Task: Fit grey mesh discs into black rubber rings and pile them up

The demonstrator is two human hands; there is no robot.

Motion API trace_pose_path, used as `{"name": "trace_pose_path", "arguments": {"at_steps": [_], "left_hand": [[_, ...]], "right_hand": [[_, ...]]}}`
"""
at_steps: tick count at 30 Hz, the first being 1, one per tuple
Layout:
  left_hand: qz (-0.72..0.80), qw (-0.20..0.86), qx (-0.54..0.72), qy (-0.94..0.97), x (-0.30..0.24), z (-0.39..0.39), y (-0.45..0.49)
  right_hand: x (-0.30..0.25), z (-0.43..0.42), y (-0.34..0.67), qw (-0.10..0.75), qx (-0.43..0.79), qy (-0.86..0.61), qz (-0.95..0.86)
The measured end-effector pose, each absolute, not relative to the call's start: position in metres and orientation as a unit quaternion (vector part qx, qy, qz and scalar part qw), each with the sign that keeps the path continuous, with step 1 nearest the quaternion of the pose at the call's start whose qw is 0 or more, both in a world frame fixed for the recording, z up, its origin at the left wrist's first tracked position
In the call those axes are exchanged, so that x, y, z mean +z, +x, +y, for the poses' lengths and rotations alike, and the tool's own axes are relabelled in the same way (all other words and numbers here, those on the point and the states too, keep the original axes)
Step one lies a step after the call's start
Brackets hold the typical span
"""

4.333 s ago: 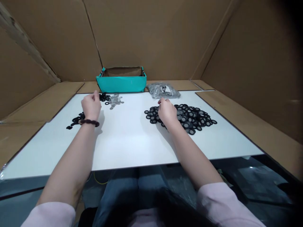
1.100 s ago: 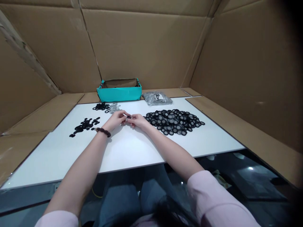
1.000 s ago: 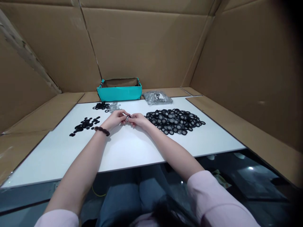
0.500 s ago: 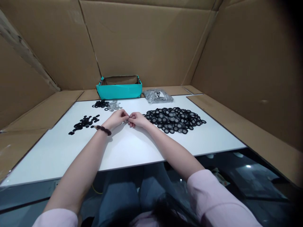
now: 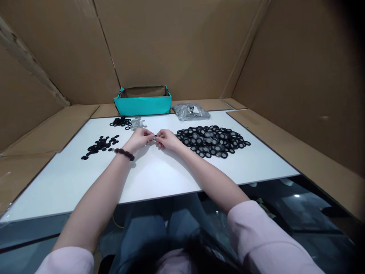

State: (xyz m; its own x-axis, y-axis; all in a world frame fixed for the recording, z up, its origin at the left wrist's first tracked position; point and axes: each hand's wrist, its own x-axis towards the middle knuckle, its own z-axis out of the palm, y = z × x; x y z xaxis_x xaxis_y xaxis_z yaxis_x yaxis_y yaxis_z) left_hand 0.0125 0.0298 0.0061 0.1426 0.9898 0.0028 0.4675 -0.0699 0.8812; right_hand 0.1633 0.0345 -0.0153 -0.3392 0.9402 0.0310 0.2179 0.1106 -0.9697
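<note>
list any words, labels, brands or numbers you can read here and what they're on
No text can be read anywhere.
On the teal box: no print visible on its front.
On the clear bag: a white patch, perhaps a label, too blurred to read.
On the small part pinched between left hand and right hand: too small to tell.

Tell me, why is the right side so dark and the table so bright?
Head view: the right edge fades to black, likely lens shading; the white table looks bright, with soft shadows under the left hand and right hand; the small part they pinch is too tiny and blurry to identify.
</note>
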Motion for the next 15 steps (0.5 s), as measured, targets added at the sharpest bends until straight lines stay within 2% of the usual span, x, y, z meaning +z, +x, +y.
{"name": "trace_pose_path", "arguments": {"at_steps": [9, 15], "left_hand": [[0.537, 0.516, 0.342, 0.573, 0.005, 0.026, 0.017], [0.56, 0.432, 0.364, 0.606, 0.002, 0.024, 0.026]], "right_hand": [[-0.016, 0.038, 0.166, 0.367, 0.55, -0.438, -0.609], [-0.009, 0.033, 0.169, 0.321, 0.599, -0.459, -0.572]]}}
